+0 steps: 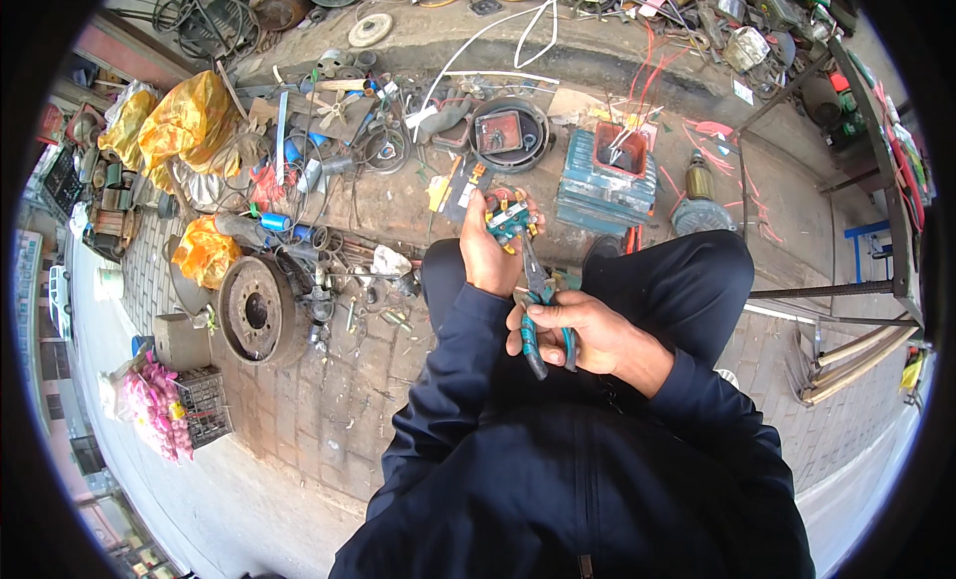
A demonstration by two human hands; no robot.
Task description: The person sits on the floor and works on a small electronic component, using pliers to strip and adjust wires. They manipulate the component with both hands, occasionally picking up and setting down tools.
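Block [510, 219], teal, at clock centre: left hand [488, 255], fingers curled closed about it; pliers [541, 288] at 5 o'clock: right hand [602, 332], fingers wrapped on slightly parted handles. Edges and room: basin [540, 131] at 12, motor [590, 176] at 2, wheel [235, 310] at 8, paving [319, 410] between wheel and left sleeve [443, 345]. Any block markings: too small to read.

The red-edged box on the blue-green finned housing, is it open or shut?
Open: no lid covers the box, and wires stick up out of it.
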